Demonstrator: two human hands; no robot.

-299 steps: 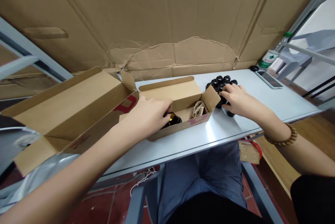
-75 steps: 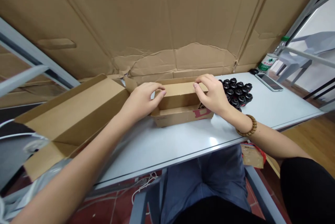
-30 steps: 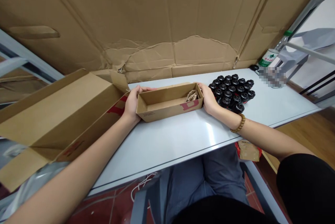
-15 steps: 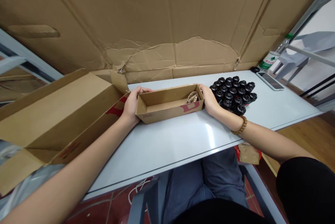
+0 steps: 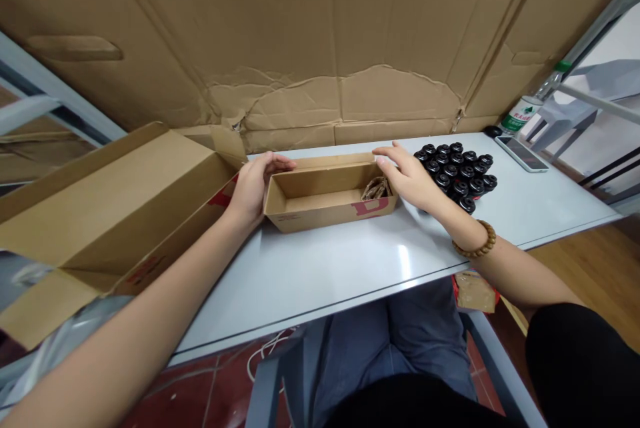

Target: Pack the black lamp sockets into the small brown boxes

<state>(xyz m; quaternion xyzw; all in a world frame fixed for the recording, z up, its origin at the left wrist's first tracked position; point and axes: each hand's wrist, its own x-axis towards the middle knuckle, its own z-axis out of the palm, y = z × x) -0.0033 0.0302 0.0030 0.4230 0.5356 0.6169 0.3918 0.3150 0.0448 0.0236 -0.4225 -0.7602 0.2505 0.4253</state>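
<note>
A long, narrow cardboard box (image 5: pixel 327 216) with its top open stands on the white table, a red mark on its near side. Crumpled brown paper (image 5: pixel 376 189) lies inside its right end. My left hand (image 5: pixel 253 189) is curled against the left end, fingers bent around the far corner. Over the far right corner, my right hand (image 5: pixel 407 175) has its fingers stretched out and apart, with the fingertips at the rim. Behind the box runs a strip of cardboard (image 5: pixel 335 162). Several black-capped bottles (image 5: pixel 460 173) stand packed together just right of my right hand.
A larger open cardboard box (image 5: pixel 135 201) lies at the left, its flaps spread. Tall cardboard (image 5: pixel 280 35) walls off the table's back. A phone (image 5: pixel 521 153) and a clear water bottle (image 5: pixel 525 108) with a green cap are at the far right of the table (image 5: pixel 320 275).
My right hand has left the right end of the narrow box and spread its fingers over the far right corner. A cardboard strip now shows behind the box. My left hand stays at the left end.
</note>
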